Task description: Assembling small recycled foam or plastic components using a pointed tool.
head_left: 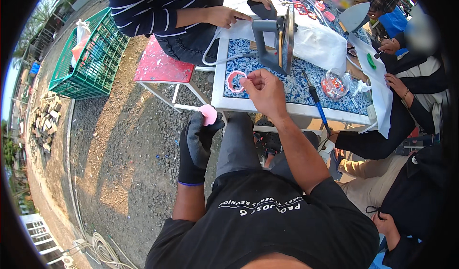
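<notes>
Gloved left grip (198, 139) is closed on a pink scalloped disc (208, 115); bare right grip (267, 93) pinches a pink-white ring (230, 81), apart, beyond the disc and rightward.

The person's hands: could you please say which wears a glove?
The left hand, gloved in black, holds a pink disc; the right hand is bare.
</notes>
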`<state>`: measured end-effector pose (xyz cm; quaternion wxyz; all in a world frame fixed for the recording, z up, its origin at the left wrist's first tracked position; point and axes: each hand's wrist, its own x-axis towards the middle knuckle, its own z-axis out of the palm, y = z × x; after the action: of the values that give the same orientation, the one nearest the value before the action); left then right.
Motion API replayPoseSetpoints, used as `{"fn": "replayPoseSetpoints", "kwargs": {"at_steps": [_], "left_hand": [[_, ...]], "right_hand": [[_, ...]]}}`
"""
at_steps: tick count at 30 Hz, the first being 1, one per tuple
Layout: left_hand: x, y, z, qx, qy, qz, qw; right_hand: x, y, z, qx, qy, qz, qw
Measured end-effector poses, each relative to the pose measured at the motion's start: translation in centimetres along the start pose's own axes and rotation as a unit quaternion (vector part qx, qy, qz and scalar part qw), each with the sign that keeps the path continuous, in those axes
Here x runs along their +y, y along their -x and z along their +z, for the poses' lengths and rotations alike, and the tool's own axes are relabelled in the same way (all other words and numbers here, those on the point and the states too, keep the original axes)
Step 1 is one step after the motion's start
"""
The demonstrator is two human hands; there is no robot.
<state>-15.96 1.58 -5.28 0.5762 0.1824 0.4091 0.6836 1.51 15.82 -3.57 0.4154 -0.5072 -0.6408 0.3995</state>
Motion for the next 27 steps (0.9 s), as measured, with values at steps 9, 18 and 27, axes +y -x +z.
{"fn": "replayPoseSetpoints", "kwargs": {"at_steps": [9,18,27], "left_hand": [[-0.6,0.1,-0.6,-0.009,0.005,-0.008,1.0],[-0.8,0.5,-1.0,-0.019,0.004,0.004,1.0],[-1.3,0.5,-1.2,-0.015,0.022,-0.022,0.999]], "right_hand": [[1.2,0.1,-0.8,-0.048,0.007,0.027,0.998],[0.4,-0.1,-1.0,-0.02,0.087,0.005,0.996],[0.8,0.9,-2.3,-0.016,0.054,0.046,0.997]]}}
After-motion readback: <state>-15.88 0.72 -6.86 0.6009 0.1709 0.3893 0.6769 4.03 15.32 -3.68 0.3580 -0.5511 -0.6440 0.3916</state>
